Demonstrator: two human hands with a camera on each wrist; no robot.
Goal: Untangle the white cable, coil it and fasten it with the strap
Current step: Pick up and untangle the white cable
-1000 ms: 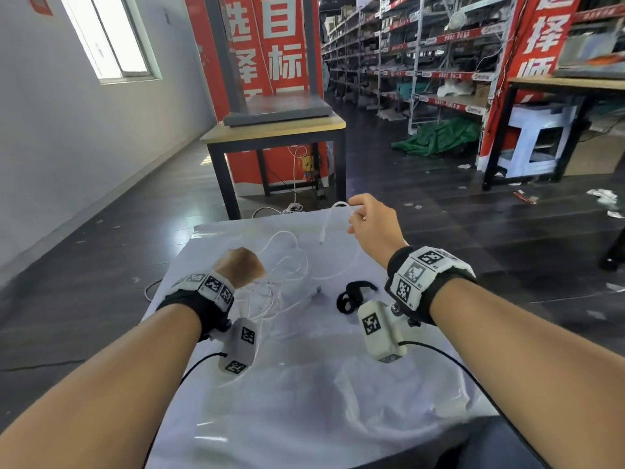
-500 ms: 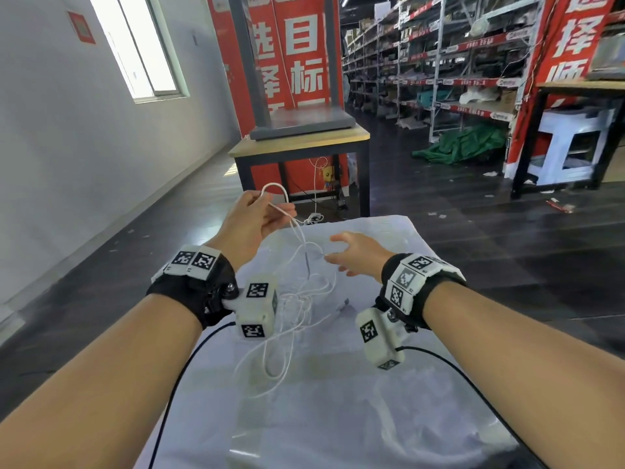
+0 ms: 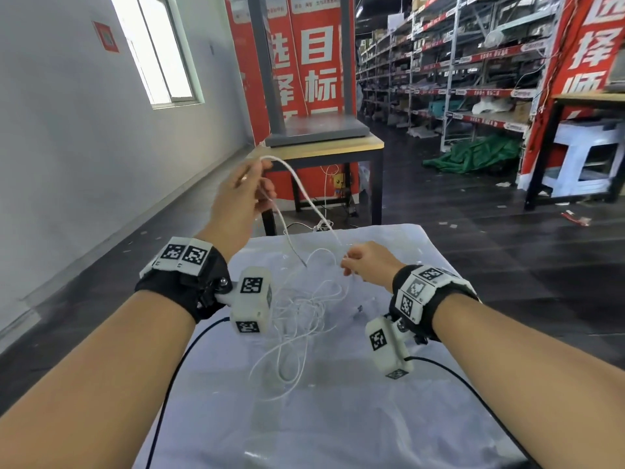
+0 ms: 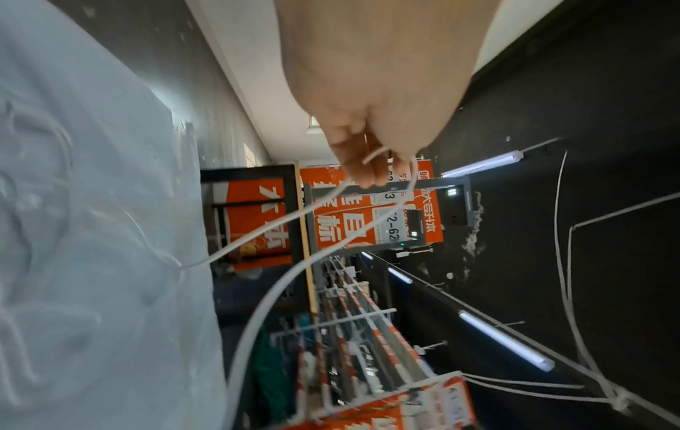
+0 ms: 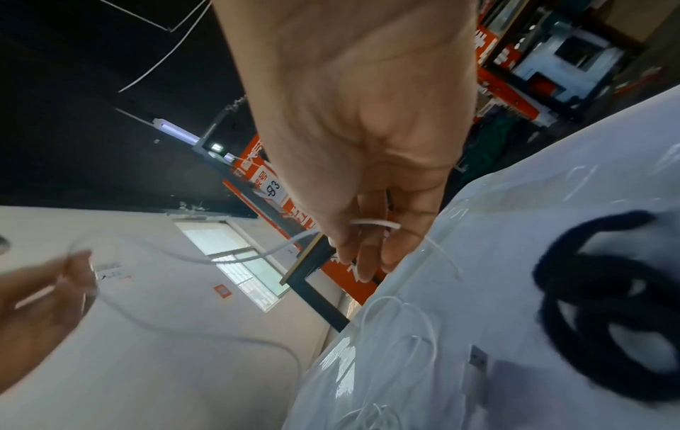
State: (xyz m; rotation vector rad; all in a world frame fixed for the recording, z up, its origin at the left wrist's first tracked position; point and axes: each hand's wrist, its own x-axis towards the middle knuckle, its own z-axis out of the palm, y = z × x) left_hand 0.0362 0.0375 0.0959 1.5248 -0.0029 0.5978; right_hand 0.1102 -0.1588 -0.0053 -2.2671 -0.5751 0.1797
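The thin white cable (image 3: 306, 198) runs from my raised left hand (image 3: 265, 184) down to a loose tangle (image 3: 297, 319) on the white-covered table (image 3: 338, 428). My left hand pinches a bend of the cable (image 4: 257, 235) between thumb and fingers (image 4: 362, 171), well above the table. My right hand (image 3: 348, 265) is lower, near the table's far middle, and its fingers (image 5: 368, 247) curl round a strand of the cable (image 5: 375, 224). The black strap (image 5: 603, 305) lies looped on the table by my right wrist, with the cable's plug (image 5: 478, 356) beside it. In the head view the strap is hidden.
A wood-topped table (image 3: 324, 148) carrying a grey stand stands just beyond my table. Warehouse shelving (image 3: 473, 82), a green tarp (image 3: 473, 157) and a white stool (image 3: 592, 157) lie to the right. A white wall (image 3: 84, 147) runs along the left.
My left hand has risen higher, drawing the cable up from the tangle. My right hand, open half a second ago, now pinches a strand near the table.
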